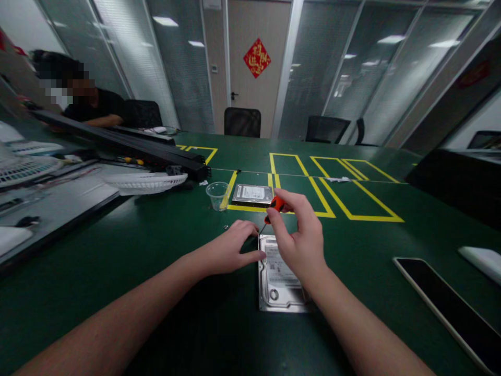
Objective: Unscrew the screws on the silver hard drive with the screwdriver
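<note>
A silver hard drive [274, 269] lies label up on the green table, partly hidden beneath my right hand. My right hand [299, 235] is closed around the red-and-black handle of a screwdriver [277, 204]. The shaft slants down to the left, its tip at the drive's far left corner. My left hand [235, 245] holds the drive at its left edge, thumb on the top face and index finger by the screwdriver tip. Just left of the fingers, a few tiny metal pieces, maybe screws [226, 227], lie on the table.
Beyond my hands are a second hard drive [252, 194] and a clear plastic cup [218, 196]. Yellow tape [376, 218] marks rectangles on the table. A phone [450, 308] lies at right. White fan parts [146, 181] and black bars [156, 149] crowd the left, where a person [105, 107] sits.
</note>
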Available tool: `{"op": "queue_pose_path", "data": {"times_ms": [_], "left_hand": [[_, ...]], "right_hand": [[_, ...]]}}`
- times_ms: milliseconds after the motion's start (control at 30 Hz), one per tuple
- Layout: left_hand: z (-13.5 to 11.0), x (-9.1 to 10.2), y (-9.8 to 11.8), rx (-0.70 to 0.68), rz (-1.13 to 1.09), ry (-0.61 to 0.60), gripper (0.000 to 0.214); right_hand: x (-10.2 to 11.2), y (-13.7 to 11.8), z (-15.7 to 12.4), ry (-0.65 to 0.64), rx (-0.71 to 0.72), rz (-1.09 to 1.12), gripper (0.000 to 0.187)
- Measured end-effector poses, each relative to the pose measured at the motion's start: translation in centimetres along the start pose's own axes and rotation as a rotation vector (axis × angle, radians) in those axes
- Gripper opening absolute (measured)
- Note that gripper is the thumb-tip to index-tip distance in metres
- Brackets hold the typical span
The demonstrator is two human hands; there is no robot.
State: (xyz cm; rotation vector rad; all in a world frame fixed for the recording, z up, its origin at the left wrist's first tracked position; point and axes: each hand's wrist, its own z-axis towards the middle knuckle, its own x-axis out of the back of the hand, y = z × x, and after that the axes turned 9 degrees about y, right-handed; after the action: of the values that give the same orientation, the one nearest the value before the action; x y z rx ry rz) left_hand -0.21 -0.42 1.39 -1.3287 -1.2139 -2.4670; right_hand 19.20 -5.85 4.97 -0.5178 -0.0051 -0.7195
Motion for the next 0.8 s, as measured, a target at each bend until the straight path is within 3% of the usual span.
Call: {"op": "queue_pose_path", "data": {"times_ms": [233,433,667,800], "left_hand": [[0.04,-0.14,-0.22,-0.016,0.003,0.000,0.034],[0.08,0.11,0.17,0.005,-0.010,-0.006,0.033],[0.07,-0.02,-0.04,-0.008,-0.001,-0.001,0.034],[0.06,-0.03,-0.03,-0.002,-0.002,-0.001,0.034]], "right_hand": [[-0.08,0.23,-0.50,-0.017,-0.076,0.069,0.044],[-0.14,0.15,-0.14,0.025,0.007,-0.001,0.035],[-0.09,0.09,-0.36,-0.008,-0.067,0.069,0.040],[-0.03,0.06,-0.17,0.019,-0.029,0.045,0.036]]}}
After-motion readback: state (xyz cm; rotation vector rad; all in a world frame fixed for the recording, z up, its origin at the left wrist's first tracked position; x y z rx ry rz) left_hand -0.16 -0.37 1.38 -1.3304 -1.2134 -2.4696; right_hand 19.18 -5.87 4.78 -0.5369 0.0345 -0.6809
